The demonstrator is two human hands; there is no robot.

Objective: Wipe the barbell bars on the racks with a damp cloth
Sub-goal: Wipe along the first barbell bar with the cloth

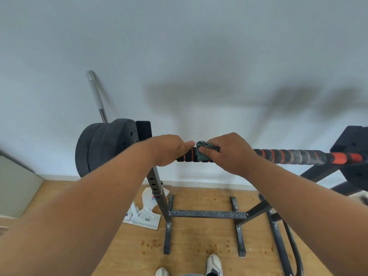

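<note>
A barbell bar (288, 156) with black and red wrapping lies across a dark metal rack (155, 182) at chest height. My left hand (169, 150) grips the bar close to the left upright. Right beside it, my right hand (231, 152) presses a bunched grey-green cloth (201, 151) around the bar, thumb on the near side. Black weight plates (103, 146) sit on the bar's left end; the right end is partly cut off by the frame.
The rack's base bars (207, 214) spread over a wooden floor in front of my shoes (214, 264). A white mop head (145, 214) lies on the floor at the left, its handle (97, 96) leaning on the white wall. A grey cabinet (16, 186) stands far left.
</note>
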